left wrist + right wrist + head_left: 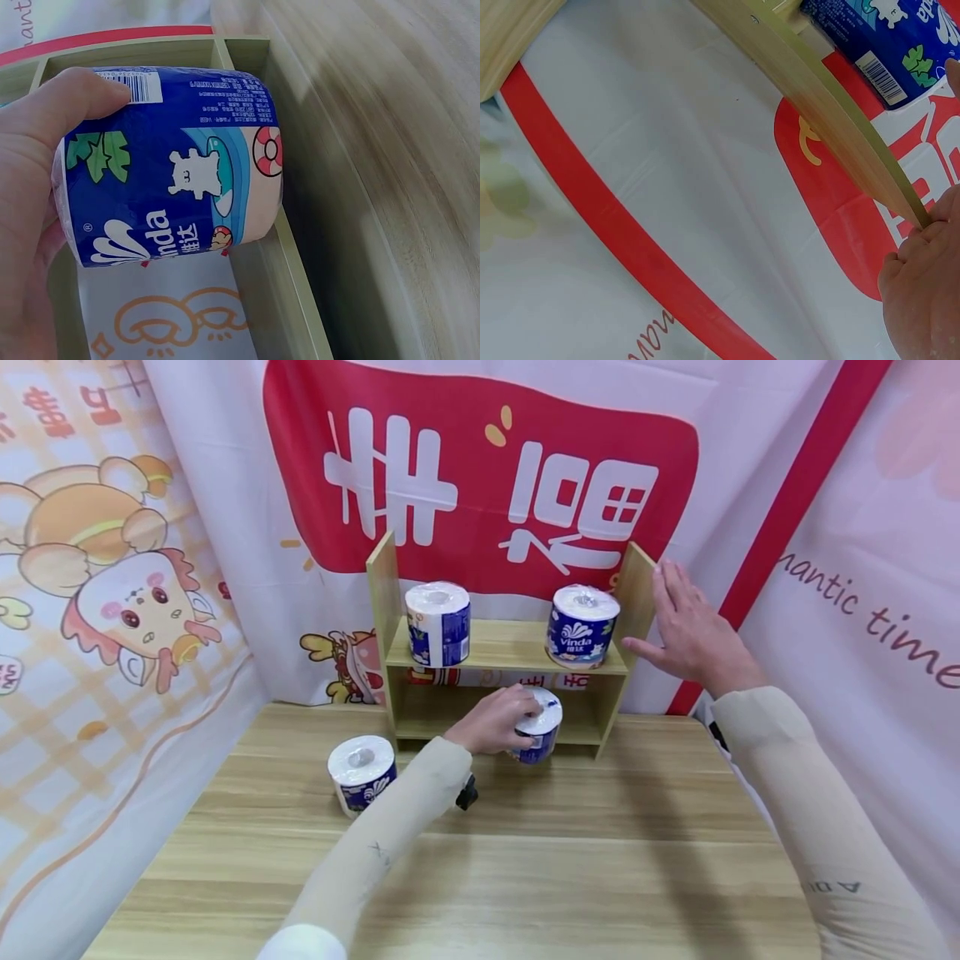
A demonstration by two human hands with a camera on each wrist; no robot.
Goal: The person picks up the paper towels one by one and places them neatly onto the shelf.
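My left hand (491,722) grips a plastic-wrapped toilet paper roll (547,720) from above, in front of the lower compartment of a small wooden shelf (510,643). In the left wrist view the thumb lies along the blue wrapper of this roll (180,165), beside its barcode. On the upper board stand two more rolls, one at the left (438,627) and one at the right (583,631). My right hand (697,631) has its fingers extended at the shelf's right side panel (637,589); in the right wrist view the hand (926,285) is right at that panel's end.
Another toilet paper roll (362,772) stands upright on the wooden table (525,885), left of the shelf. Behind the shelf hangs a white and red printed cloth (480,485). Printed cloths also hang at the left (112,568) and right (862,568).
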